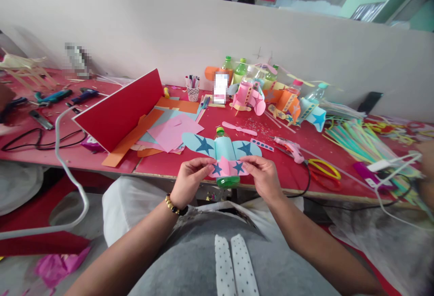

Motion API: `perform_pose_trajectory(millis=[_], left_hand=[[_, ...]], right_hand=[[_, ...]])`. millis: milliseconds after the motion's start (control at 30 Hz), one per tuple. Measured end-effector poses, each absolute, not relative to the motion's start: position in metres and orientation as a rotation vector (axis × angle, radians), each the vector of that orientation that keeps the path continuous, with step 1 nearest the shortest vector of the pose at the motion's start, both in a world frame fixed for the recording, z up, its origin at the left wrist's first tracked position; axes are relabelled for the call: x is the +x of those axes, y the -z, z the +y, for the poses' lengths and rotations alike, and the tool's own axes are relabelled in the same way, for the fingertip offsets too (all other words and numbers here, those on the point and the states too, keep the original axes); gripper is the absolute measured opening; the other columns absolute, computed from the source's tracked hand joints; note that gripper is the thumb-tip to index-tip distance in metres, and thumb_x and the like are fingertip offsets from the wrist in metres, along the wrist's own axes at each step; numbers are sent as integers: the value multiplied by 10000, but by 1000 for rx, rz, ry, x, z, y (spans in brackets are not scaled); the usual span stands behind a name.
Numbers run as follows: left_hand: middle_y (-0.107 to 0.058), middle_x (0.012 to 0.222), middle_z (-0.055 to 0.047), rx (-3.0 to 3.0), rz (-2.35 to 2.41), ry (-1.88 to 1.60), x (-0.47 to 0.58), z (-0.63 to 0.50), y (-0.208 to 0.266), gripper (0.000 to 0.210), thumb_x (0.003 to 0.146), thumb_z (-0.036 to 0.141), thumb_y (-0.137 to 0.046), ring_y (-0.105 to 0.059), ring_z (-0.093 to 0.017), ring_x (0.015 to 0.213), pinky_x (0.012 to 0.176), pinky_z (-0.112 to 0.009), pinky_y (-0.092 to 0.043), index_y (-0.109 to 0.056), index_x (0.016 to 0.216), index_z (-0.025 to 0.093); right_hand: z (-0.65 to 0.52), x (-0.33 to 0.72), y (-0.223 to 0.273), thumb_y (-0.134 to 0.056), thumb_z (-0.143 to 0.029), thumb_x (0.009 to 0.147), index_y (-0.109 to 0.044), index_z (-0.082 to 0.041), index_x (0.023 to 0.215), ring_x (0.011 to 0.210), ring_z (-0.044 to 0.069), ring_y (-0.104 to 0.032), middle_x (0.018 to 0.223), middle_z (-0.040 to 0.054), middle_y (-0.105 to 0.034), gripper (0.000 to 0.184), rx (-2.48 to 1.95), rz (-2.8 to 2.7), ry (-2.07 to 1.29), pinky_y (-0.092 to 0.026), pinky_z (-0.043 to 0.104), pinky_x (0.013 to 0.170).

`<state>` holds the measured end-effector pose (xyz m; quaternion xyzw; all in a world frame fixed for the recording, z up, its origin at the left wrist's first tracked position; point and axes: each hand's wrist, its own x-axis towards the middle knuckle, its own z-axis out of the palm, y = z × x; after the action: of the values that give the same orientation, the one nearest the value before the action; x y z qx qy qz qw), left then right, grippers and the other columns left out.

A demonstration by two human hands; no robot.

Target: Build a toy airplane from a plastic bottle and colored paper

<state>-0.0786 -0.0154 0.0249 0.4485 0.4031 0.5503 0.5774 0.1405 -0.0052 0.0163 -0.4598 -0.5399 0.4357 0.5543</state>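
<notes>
A person seated at a red table [291, 176] holds a bottle plane [224, 153] at the table's near edge, between both hands. The left hand [191, 179] pinches the left end of the pink tail [228, 168], thumb and fingertips closed on the paper; the right hand [262, 176] grips the tail's right end the same way. The plane's long axis runs straight away from the hands: its yellow cap [220, 130] points toward the far wall, its green base sits nearest the body, just past the table edge. Blue wings [200, 144] with dark stars spread crosswise, left and right, just beyond the fingers. Past the right hand lies a pink glue gun [289, 146], with yellow scissors [323, 169] further right. Beyond the left hand, sheets of paper [172, 133] lie loose, well apart from it. More bottle planes [271, 97] stand far off by the wall.
</notes>
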Motion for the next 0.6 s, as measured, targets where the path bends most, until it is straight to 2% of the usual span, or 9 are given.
perform_pose_trajectory(millis=[600], left_hand=[[-734,786,-32,1010,913,-1252,-81,-16,-16,197,710,281,-782,-626,-116,661,641,-216,-502,-758,874,175]], right_hand=[[-6,141,-12,-719,-270,775,-760,-224,898,671,155,-596,760,12,-704,138,-1072,-1295,-1066,-477,264,637]])
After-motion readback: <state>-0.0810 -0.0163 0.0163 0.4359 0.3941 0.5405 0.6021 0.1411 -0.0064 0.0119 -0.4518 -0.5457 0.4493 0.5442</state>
